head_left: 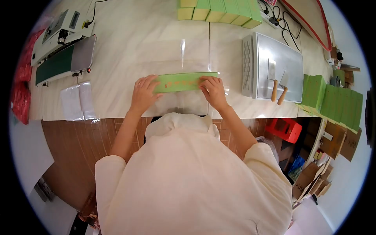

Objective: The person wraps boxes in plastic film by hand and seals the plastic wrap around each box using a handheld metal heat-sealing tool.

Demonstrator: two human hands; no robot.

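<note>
A long, narrow green box with orange lettering lies crosswise on the table in front of me. My left hand grips its left end, fingers over the top edge and thumb along the near side. At the right end, my right hand has its fingers bent over the box. Clear plastic film spreads on the table beyond the box, and some of it shows past the right end. Whether the film wraps around the box I cannot tell.
A silver metal-topped case with two wooden-handled blades stands to the right. Green boxes stand at the back and far right. At left are a belt machine and plastic bags. Cables lie back right.
</note>
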